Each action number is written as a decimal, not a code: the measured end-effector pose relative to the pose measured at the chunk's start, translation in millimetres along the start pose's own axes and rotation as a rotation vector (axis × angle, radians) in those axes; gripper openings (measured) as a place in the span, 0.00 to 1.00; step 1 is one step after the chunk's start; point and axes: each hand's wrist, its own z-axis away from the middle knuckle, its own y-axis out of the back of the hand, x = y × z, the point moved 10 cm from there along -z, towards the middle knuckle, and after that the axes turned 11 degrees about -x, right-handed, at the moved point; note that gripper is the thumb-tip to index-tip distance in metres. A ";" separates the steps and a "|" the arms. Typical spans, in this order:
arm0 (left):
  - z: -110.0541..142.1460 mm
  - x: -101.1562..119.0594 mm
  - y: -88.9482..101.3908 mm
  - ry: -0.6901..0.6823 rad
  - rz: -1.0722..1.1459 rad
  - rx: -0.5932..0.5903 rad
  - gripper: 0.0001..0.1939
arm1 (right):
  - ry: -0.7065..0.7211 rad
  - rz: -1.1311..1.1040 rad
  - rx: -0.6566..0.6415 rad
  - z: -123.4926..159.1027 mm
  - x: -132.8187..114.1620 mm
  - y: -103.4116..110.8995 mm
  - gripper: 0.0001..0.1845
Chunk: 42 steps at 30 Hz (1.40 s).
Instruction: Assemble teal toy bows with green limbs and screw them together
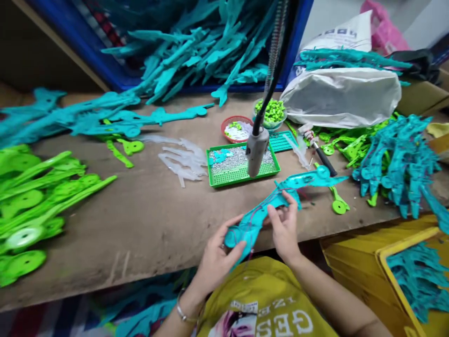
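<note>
A long teal plastic part, with thin reddish wires along its inner face, is held at a slant over the table's front edge. My left hand grips its lower rounded end, thumb on top. My right hand pinches its middle, with fingers partly behind it. Beyond the part hangs a grey electric screwdriver on a coiled cord. Beneath the screwdriver sits a green tray holding many small screws and some teal bits.
Green parts lie at left. Teal parts fill a blue crate behind. Translucent pieces, a red basket and a bowl of small green pieces stand mid-table. Wired teal parts are piled right, above a yellow crate.
</note>
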 end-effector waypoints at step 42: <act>-16.9 27.2 23.7 -0.248 -1.084 0.260 0.30 | 0.251 0.954 -0.002 -265.5 -93.0 27.0 0.07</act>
